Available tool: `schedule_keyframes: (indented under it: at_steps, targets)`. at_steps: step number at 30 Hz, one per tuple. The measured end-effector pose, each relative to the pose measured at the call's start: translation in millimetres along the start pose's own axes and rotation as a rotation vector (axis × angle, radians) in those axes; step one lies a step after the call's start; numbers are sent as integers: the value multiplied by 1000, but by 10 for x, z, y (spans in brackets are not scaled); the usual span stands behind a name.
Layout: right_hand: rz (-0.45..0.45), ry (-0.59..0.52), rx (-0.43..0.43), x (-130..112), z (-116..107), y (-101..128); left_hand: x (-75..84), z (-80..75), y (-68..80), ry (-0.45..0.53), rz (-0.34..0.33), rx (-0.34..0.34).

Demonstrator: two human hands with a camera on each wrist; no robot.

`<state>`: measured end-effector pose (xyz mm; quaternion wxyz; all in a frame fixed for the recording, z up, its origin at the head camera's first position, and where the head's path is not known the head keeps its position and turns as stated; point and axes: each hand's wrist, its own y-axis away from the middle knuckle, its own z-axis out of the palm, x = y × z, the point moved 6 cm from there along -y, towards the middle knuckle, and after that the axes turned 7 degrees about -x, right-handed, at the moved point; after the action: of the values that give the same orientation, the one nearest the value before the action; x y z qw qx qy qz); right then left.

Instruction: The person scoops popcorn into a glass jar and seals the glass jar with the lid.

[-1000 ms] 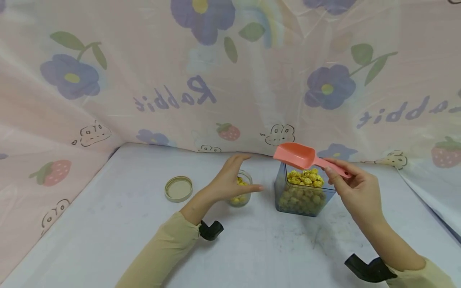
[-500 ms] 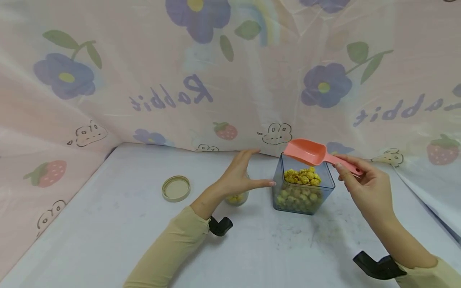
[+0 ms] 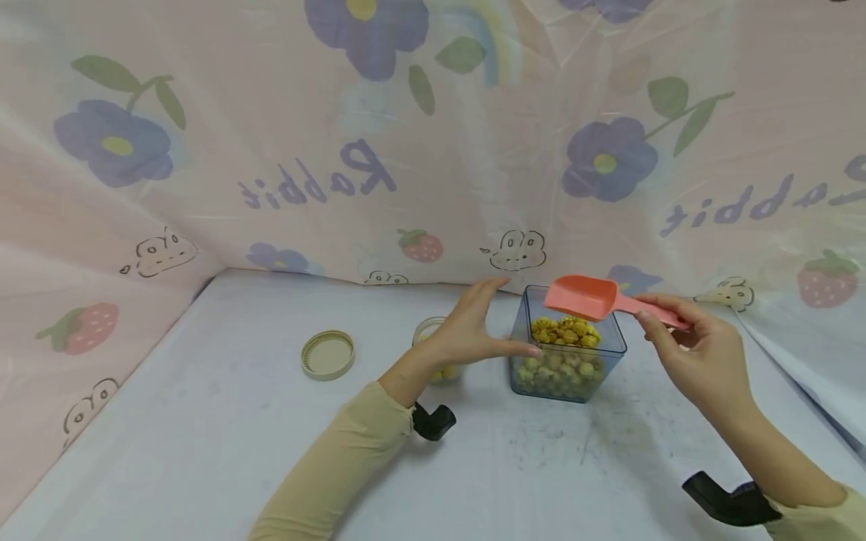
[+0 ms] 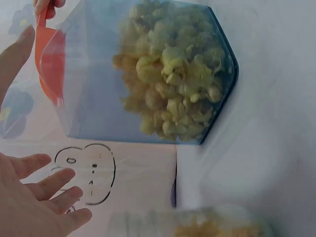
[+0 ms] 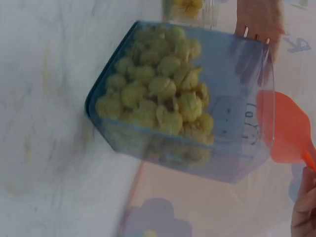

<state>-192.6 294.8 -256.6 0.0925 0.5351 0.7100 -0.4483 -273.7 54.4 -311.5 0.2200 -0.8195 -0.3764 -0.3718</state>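
Note:
A bluish clear square box (image 3: 568, 379) holds yellow popcorn (image 3: 564, 332) in its lower part. My right hand (image 3: 710, 353) pinches the handle of a coral-pink scoop (image 3: 583, 297), which hovers over the box's open top; no popcorn shows in its bowl. My left hand (image 3: 470, 330) is at the box's left side, thumb and fingers spread apart. In the head view its thumb overlaps the front wall; whether it touches I cannot tell. Behind that hand stands a small clear jar (image 3: 428, 327), partly hidden, with some popcorn in it.
A round lid (image 3: 328, 355) lies on the white table (image 3: 203, 421), left of the jar. Close behind the table hangs a pink printed cloth (image 3: 473, 173). A black wrist mount (image 3: 434, 422) sits on the left forearm, and another (image 3: 731, 500) on the right.
My left hand has moved right, from in front of the jar to the box's left side. My right hand has shifted right with the scoop, which stays above the box.

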Motion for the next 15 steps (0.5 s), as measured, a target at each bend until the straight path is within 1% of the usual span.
schedule_keyframes:
  at_steps: [3, 6, 11, 15]
  targets:
    - [-45, 71, 5, -31, -22, -3, 31, 48, -46, -12, 20, -11]
    - [-55, 105, -8, -36, -36, -12, 39, 92, -83, -26, 35, -13]
    - [-63, 175, -49, -25, -52, -27, 51, 160, -131, -34, 20, -32]
    - [-127, 260, -75, -65, -56, -60, 66, 187, -175, -1, 18, -46]
